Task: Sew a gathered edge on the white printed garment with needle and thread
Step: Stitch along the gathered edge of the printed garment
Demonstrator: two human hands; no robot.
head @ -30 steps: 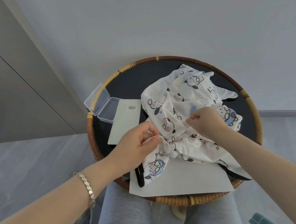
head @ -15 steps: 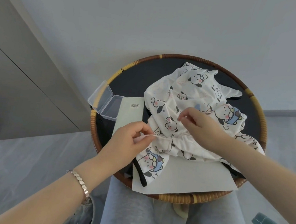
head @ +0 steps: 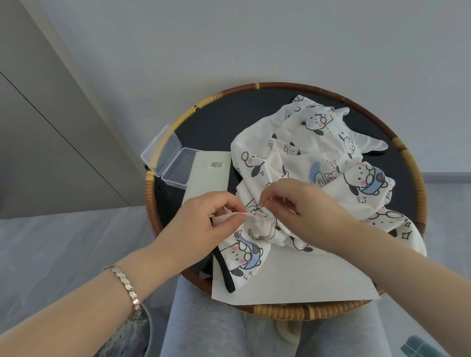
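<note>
The white garment (head: pixel 311 163) printed with cartoon dogs lies bunched on a round black table with a woven rim (head: pixel 281 312). My left hand (head: pixel 206 227) pinches the garment's gathered edge at its lower left. My right hand (head: pixel 298 208) pinches a thin needle (head: pixel 261 205) whose tip meets the fabric right beside my left fingertips. The thread is too fine to make out.
An open clear plastic box (head: pixel 169 158) sits on the rim at the left, beside a pale card with a barcode (head: pixel 208 178). A white sheet (head: pixel 299 281) lies under the garment, with a black strap (head: pixel 225 273) at its left edge. My grey-trousered knees are below the table.
My right hand came down and left from above the cloth, bringing the needle to the gathered edge that my left hand keeps pinching. The garment shifted a little with it.
</note>
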